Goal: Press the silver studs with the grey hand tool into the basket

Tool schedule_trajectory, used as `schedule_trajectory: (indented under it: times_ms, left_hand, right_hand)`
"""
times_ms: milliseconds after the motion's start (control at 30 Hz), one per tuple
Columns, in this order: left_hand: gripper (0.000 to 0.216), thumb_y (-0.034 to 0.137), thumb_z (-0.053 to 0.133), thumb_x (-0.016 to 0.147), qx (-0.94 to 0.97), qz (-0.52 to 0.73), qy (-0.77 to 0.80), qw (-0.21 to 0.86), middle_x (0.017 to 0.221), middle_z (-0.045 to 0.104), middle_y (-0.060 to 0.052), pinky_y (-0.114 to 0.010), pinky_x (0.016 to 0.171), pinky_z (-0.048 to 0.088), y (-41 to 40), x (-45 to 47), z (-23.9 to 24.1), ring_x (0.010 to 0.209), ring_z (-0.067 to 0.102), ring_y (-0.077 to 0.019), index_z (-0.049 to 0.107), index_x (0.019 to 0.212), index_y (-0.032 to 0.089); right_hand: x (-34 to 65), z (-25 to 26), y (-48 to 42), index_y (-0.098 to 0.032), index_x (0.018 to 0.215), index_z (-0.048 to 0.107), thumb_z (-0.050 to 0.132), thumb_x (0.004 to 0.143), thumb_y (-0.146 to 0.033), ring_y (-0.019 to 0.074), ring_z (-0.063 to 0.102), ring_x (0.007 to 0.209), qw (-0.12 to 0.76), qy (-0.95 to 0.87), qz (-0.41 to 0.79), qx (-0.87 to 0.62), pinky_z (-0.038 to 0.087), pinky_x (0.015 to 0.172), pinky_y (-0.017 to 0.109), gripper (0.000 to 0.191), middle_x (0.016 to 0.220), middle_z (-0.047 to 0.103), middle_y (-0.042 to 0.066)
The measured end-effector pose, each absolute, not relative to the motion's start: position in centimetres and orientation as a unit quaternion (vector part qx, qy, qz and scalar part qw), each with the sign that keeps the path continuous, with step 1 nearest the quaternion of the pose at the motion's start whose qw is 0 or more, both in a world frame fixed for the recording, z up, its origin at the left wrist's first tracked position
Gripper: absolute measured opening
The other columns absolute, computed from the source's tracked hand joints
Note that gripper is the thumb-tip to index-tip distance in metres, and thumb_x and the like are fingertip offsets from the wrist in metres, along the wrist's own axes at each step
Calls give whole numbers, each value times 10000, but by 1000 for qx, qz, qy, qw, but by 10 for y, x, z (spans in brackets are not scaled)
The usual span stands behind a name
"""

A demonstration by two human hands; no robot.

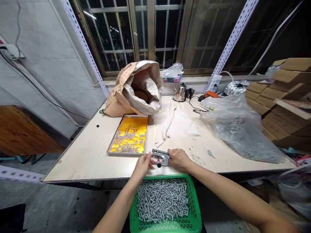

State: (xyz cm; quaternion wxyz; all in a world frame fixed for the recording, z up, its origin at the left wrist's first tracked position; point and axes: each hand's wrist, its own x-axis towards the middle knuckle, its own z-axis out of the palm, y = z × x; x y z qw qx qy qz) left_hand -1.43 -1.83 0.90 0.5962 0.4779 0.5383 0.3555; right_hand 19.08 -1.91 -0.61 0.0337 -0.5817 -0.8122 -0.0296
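Observation:
My right hand (180, 159) is closed round the handle end of a silver metal hand tool (164, 156), held just above the table's front edge. A black knob on a reddish stem hangs below the tool's body. My left hand (145, 162) is at the tool's left end, thumb and forefinger pinched together; whatever is between them is too small to make out. Right below the hands, a green plastic basket (197, 207) holds a heap of small silver screw-like metal pieces (162, 199). Left of the tool lies a shallow tray (126, 154) with a yellow lining and scattered small metal pieces (130, 148).
A large open paper sack (116, 100) stands behind the tray. A white cloth (182, 124) lies mid-table, with a steel kettle (179, 93) behind it. To the right are a clear plastic bag (240, 129) and stacked cardboard boxes (282, 111).

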Motion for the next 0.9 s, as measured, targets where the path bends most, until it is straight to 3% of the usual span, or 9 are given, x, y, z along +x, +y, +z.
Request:
schedule_trajectory:
  times_ms: [133,233,433,533,667,800,900]
  left_hand:
    - [578,687,501,656,485,316,550,603,531,553,-1,-219,479,322,-20,-12,14,462,480,-102,600,676,118]
    - [472,590,594,630,522,292,540,592,495,530,8,-223,501,314,-22,-11,16,477,459,-104,617,610,119]
    - [278,383,668,563,539,285,522,596,457,499,25,-226,510,287,-26,-9,13,468,405,-92,572,493,132]
    - [254,353,671,554,531,310,530,584,457,484,34,-223,511,290,-27,-8,13,472,395,-88,555,484,138]
    - [230,347,653,582,551,303,539,561,498,520,15,-234,520,321,-30,-13,19,490,431,-107,570,520,141]
    - [232,332,592,688,659,296,555,412,574,565,-17,-249,585,361,-44,-30,44,583,503,-142,579,541,153]
    - [210,328,589,723,754,194,502,376,645,614,-23,-246,613,378,-56,-47,64,630,543,-151,614,594,165]
  right_hand:
    - [188,-1,-14,-149,960,558,567,760,-325,222,531,786,64,-798,-51,-597,333,666,292,266,831,613,87]
    - [187,5,-13,-131,1082,517,565,767,-418,255,482,914,105,-785,-74,-606,334,782,341,429,972,577,118]
    - [187,3,-17,-154,889,591,553,788,-394,236,455,927,254,-780,-132,-556,346,825,359,264,1053,559,122]
    - [184,3,-21,-153,887,610,564,769,-361,257,440,1007,247,-783,-133,-555,340,898,399,243,1150,534,133]
    - [178,5,-33,-88,1137,538,572,712,-298,301,335,1210,238,-768,-117,-583,210,1060,474,476,1298,433,179]
    - [181,4,-44,-60,1257,439,540,690,-221,311,221,1314,237,-744,-113,-614,116,1106,508,598,1406,309,188]
    - [194,1,-49,-63,1283,407,516,699,-192,315,207,1327,227,-739,-115,-624,124,1102,526,608,1410,301,186]
